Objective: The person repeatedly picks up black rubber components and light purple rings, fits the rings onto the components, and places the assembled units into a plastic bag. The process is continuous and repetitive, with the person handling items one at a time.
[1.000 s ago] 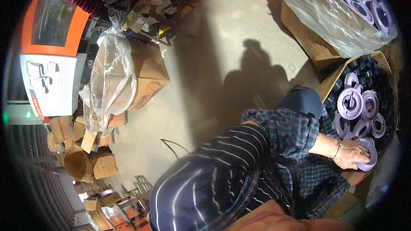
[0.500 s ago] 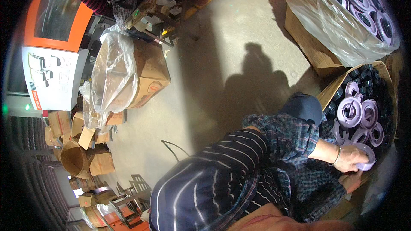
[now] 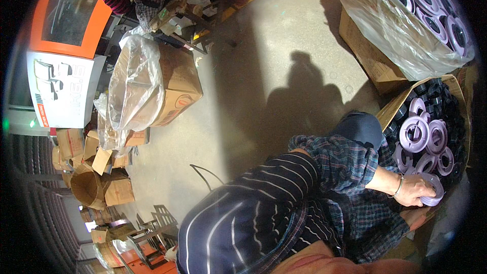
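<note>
Right hand (image 3: 413, 189) grasping a lilac ring (image 3: 432, 196) by its rim, at the near edge of the box (image 3: 393, 109) | left hand unseen | ring looks light, stiff, smooth plastic; rim grip suits it

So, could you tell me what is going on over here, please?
A person in a plaid shirt is bending over an open cardboard box packed with black parts and pale purple rings. One hand, with a bracelet at the wrist, grips a purple ring at the box's near edge; which hand it is cannot be told, and the other is out of sight. Beyond, a second box holds more rings under a clear plastic bag.
</note>
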Motion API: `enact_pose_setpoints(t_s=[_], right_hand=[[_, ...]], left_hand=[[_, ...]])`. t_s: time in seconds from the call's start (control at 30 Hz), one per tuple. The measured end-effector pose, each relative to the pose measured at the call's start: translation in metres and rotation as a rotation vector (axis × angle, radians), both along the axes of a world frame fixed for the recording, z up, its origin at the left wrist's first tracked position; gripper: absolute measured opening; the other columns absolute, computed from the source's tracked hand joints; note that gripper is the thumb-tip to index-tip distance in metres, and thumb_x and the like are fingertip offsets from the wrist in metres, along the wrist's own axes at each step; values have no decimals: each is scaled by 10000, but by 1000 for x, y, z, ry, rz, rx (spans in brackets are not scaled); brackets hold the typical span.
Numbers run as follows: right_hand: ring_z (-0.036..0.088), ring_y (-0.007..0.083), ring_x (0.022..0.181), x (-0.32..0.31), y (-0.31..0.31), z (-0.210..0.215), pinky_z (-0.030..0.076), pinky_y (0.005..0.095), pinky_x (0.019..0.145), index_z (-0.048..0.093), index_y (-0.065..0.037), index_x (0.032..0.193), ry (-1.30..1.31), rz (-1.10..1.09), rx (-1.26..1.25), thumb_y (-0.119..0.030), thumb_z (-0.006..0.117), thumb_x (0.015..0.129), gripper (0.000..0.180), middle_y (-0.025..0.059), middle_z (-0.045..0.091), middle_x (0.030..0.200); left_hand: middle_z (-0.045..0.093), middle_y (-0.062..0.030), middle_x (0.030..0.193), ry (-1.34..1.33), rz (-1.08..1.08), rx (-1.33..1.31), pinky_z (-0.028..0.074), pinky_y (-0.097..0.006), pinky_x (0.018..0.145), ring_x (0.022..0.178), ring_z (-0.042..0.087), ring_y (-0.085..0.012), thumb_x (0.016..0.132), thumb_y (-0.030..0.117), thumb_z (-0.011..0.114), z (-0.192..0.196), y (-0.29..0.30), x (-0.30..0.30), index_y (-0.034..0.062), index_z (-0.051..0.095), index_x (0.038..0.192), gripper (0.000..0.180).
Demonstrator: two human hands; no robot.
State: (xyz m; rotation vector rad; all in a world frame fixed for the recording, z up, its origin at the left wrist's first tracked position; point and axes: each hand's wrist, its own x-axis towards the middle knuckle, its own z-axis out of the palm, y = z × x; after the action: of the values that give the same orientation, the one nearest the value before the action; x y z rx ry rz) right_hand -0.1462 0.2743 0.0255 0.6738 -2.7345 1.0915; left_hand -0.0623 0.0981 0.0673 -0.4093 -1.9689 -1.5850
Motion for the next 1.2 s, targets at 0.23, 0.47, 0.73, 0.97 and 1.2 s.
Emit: enact_pose_setpoints(t_s=[0.23, 0.47, 0.73, 0.97, 1.2], right_hand=[[620, 289, 1077, -3, 2, -7, 490, 414, 870, 495, -37, 1382, -5, 19, -33, -287, 596, 989, 476, 198, 618, 1244], [621, 284, 1071, -7, 1, -15, 491, 409, 867, 500, -35, 1374, -35, 70, -95, -256, 619, 982, 465, 194, 624, 1228], [602, 275, 1103, -7, 1, -18, 487, 374, 910, 505, -31, 1356, 46, 175, -28, -191, 638, 972, 437, 178, 601, 1247], [600, 240, 1050, -10, 2, -15, 498, 361, 858, 518, -64, 1362, 99, 264, -17, -179, 654, 956, 444, 154, 596, 1240], [662, 292, 1014, -1, -5, 3, 526, 370, 861, 574, -37, 1296, 135, 264, 120, -235, 706, 917, 447, 185, 664, 1149]], left_hand=[[647, -210, 1007, -70, 40, 96, 500, -468, 834, 976, 623, -407, 734, 121, 750, 2, 2, 3, -7, 549, 1119, 453], [647, -256, 911, -520, 186, 304, 505, -470, 722, 854, 645, -423, 827, 233, 706, -4, 3, -3, -22, 536, 1012, 358], [633, -243, 856, -542, 228, 353, 489, -473, 719, 838, 640, -422, 909, 194, 654, -8, 1, -4, -30, 544, 961, 255], [641, -271, 892, -599, 241, 418, 495, -468, 753, 879, 638, -430, 909, 226, 657, -17, 2, -10, -62, 583, 970, 303], [648, -273, 887, -614, 239, 536, 494, -472, 750, 879, 649, -417, 910, 220, 652, -20, 0, -11, -72, 596, 978, 305]])
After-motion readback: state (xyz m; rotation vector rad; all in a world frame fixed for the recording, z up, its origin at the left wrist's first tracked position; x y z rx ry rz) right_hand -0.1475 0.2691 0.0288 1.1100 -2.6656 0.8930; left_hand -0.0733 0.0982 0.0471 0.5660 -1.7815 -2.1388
